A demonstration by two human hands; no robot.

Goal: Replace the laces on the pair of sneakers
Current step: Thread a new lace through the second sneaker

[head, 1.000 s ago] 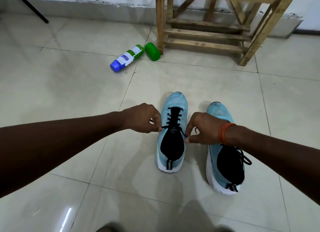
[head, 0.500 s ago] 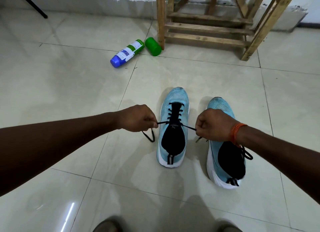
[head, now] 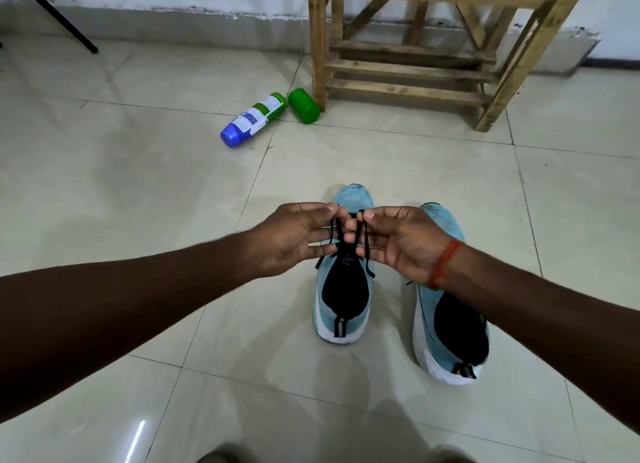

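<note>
Two light blue sneakers stand side by side on the tiled floor, toes pointing away from me. Over the left sneaker (head: pixel 343 310) my left hand (head: pixel 294 237) and my right hand (head: pixel 398 241) meet, palms toward each other. Each pinches a strand of the black lace (head: pixel 362 234) between thumb and fingers, lifted above the tongue. The lace ends hang down on both sides of the shoe. My hands hide the eyelets. The right sneaker (head: pixel 450 310) lies partly under my right wrist, which wears an orange thread band; its black lace is mostly hidden.
A green and blue bottle (head: pixel 252 119) lies on its side on the floor beyond the shoes, with a green cap (head: pixel 304 106) beside it. A wooden rack (head: pixel 415 47) stands against the back wall. A black stand leg (head: pixel 55 15) slants at the far left.
My hands had pulled the lace ends out sideways, apart from each other. Now they have come together above the left sneaker and lifted the strands up.
</note>
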